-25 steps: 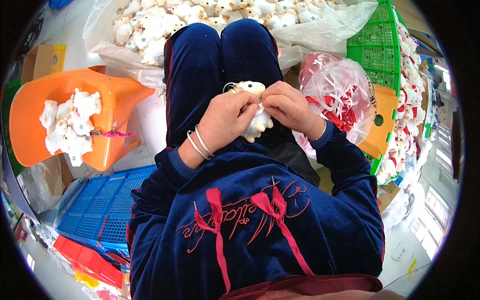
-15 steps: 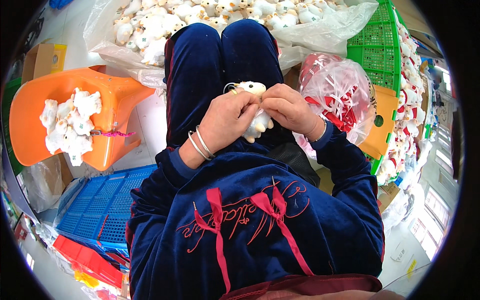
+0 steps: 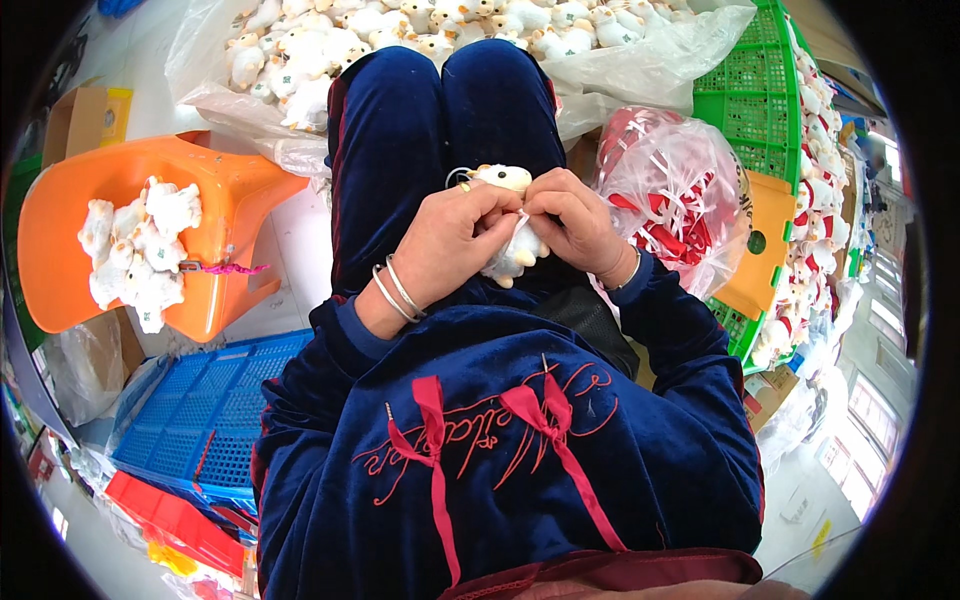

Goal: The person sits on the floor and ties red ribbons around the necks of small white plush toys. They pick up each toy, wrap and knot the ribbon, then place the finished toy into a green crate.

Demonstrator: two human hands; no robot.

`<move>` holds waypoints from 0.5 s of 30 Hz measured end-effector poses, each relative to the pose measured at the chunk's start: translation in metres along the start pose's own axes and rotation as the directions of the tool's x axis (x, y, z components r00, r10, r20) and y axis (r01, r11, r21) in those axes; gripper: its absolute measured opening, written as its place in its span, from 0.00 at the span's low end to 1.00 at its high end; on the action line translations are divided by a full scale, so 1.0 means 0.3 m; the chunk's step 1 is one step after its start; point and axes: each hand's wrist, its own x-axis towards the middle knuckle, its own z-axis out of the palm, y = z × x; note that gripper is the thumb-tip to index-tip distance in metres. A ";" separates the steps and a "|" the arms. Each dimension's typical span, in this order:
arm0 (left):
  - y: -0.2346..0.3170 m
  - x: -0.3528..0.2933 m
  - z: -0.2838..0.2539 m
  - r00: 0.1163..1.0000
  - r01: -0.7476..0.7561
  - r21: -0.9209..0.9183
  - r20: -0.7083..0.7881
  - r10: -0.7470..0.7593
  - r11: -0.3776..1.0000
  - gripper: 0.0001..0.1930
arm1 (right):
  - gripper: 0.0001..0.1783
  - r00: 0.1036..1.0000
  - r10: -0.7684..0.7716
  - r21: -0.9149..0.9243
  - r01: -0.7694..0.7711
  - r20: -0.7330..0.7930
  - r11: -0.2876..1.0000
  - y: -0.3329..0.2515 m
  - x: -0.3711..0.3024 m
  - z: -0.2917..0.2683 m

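A small white plush animal [image 3: 507, 252] with a cream head rests on my lap, over dark blue velvet trousers. My left hand [image 3: 450, 240], with two silver bangles at the wrist, grips its body from the left. From the right, my right hand [image 3: 575, 220] pinches something at the toy's neck; the fingertips of both hands meet there. Most of the toy's body is hidden under my fingers.
An orange plastic stool [image 3: 220, 200] at the left carries a pile of white plush toys [image 3: 140, 245]. A clear bag of more plush toys [image 3: 400, 25] lies beyond my knees. A bag of red ribbons [image 3: 670, 190] and a green crate [image 3: 765, 90] stand right. A blue crate [image 3: 200, 420] lies lower left.
My fingers shifted slightly at the toy's neck; otherwise nothing has visibly moved.
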 end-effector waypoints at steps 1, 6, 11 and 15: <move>-0.002 0.001 0.000 1.000 -0.011 0.000 0.000 0.011 1.000 0.08 | 0.13 1.000 0.006 0.000 -0.006 0.009 1.000 0.001 0.000 -0.004; -0.023 -0.002 0.005 0.995 -0.084 0.045 -0.047 0.086 0.995 0.07 | 0.13 0.999 0.006 0.011 -0.006 0.052 1.000 0.002 0.011 -0.022; 0.014 -0.003 0.001 0.996 0.071 -0.055 -0.054 -0.074 0.996 0.07 | 0.13 0.998 0.045 0.010 -0.046 0.052 0.999 0.001 0.007 -0.018; 0.038 0.007 -0.021 0.998 0.067 -0.109 0.018 -0.066 0.992 0.08 | 0.12 0.996 0.081 0.024 -0.082 0.039 0.996 -0.006 0.004 -0.018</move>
